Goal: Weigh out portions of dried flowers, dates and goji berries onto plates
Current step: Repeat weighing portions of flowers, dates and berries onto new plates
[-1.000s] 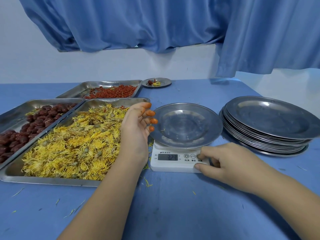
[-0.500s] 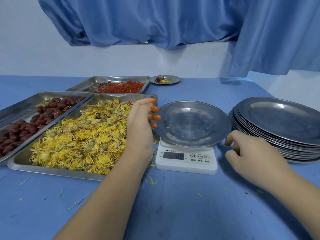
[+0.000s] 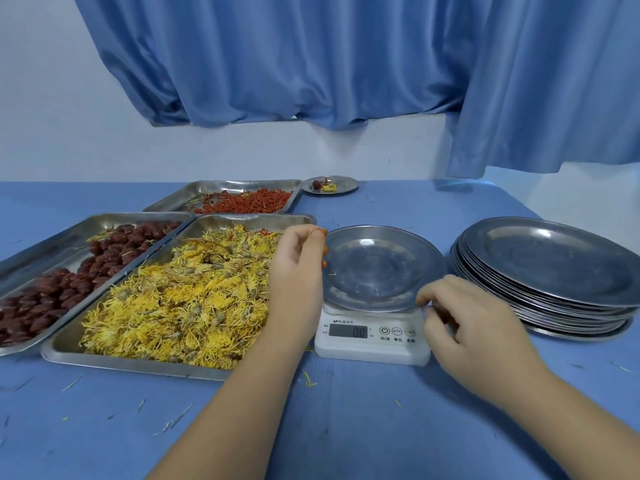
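The empty steel plate (image 3: 381, 265) is sitting on the white scale (image 3: 372, 348) at the middle of the blue counter (image 3: 346, 438), and the scale's display (image 3: 348, 330) is reading zero. From my remote seat I am seeing the left hand (image 3: 298, 271) hanging right at the plate's left rim, its fingers curled in and its orange nails showing; I cannot tell whether it is pinching the rim or only brushing it. The right hand (image 3: 478, 327) is hovering at the scale's right front corner with its fingers loosely curled and nothing in them. Just left of the scale, a steel tray (image 3: 114, 360) is lying heaped with yellow dried flowers (image 3: 180, 292), and the left forearm is crossing over its near right corner. Touching that tray on its left side, a second tray (image 3: 34, 251) is holding dark red dates (image 3: 62, 289) with a few yellow strands mixed in. Behind both, a third tray (image 3: 221, 184) is carrying a thin layer of goji berries (image 3: 249, 201). Just beside its right end, a small plate (image 3: 346, 184) is bearing a little of each ingredient. To the right of the scale, a stack of plates (image 3: 554, 271) is standing near it but apart. Loose petals (image 3: 309, 380) are lying scattered over the counter in front. A blue curtain (image 3: 311, 64) is hanging over the pale wall behind.
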`<state>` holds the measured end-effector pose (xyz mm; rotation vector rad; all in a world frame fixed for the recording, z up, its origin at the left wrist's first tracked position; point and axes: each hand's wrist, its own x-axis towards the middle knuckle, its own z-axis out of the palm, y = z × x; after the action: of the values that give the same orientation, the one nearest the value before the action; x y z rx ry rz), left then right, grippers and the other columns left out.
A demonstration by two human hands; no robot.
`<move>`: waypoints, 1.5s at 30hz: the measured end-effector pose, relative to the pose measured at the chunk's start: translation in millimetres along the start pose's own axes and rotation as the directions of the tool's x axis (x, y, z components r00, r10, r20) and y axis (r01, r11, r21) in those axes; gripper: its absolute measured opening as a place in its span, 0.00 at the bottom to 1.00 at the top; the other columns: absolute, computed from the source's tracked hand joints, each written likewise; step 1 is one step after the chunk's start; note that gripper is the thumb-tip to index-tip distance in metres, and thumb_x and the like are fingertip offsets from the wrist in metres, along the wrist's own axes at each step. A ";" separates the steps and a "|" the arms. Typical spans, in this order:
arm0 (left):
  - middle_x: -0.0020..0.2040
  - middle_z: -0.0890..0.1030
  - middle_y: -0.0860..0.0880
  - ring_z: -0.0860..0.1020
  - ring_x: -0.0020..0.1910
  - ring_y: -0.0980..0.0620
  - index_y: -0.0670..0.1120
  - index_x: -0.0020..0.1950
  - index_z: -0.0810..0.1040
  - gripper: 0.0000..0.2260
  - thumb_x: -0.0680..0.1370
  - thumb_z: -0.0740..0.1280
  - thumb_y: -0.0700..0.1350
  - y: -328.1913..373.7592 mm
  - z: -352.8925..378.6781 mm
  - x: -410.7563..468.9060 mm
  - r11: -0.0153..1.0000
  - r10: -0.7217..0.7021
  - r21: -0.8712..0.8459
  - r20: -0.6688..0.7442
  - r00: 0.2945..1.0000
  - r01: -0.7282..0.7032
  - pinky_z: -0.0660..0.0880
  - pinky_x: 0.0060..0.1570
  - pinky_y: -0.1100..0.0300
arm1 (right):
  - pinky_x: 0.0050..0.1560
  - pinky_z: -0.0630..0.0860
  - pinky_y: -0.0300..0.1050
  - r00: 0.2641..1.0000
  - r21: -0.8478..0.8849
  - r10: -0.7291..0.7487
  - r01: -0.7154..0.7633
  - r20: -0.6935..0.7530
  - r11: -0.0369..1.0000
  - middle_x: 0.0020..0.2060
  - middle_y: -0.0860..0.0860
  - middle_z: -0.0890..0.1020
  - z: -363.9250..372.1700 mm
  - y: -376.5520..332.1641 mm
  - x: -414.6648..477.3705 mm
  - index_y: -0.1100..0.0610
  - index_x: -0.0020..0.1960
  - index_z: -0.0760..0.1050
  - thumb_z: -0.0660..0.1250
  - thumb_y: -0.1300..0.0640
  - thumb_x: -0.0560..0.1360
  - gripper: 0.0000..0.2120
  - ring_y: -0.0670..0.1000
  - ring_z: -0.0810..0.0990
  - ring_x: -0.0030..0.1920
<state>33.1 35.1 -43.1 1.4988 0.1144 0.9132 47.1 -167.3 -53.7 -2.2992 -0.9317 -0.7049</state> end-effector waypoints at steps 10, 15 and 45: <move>0.41 0.81 0.54 0.78 0.40 0.57 0.53 0.47 0.78 0.12 0.81 0.57 0.55 37.6 -60.8 89.2 0.776 0.060 0.593 0.268 0.961 -0.214 0.72 0.39 0.57 | 0.27 0.70 0.44 0.985 0.085 -0.052 0.067 -0.166 0.994 0.34 0.43 0.70 12.7 -26.0 29.9 0.57 0.42 0.78 0.63 0.62 0.69 0.05 0.50 0.72 0.30; 0.45 0.81 0.52 0.78 0.40 0.54 0.54 0.51 0.76 0.08 0.81 0.59 0.52 25.5 -120.6 153.8 0.326 -0.171 0.912 0.315 0.934 -0.248 0.69 0.36 0.59 | 0.26 0.66 0.39 0.985 0.036 -0.150 0.153 -0.084 0.988 0.33 0.46 0.73 23.4 -20.6 16.2 0.55 0.42 0.78 0.59 0.57 0.72 0.09 0.48 0.71 0.29; 0.39 0.84 0.52 0.83 0.41 0.50 0.57 0.49 0.79 0.20 0.78 0.53 0.67 47.2 -82.7 120.3 0.696 -0.352 0.718 0.338 0.873 0.003 0.78 0.44 0.57 | 0.36 0.75 0.50 0.998 0.164 -0.013 0.022 -0.055 0.986 0.33 0.45 0.78 13.8 1.0 18.3 0.54 0.43 0.79 0.68 0.67 0.71 0.08 0.49 0.76 0.35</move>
<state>44.6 161.6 42.8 2.3404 0.2895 0.3125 62.7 -150.6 -52.0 -2.1197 -0.9502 -0.6679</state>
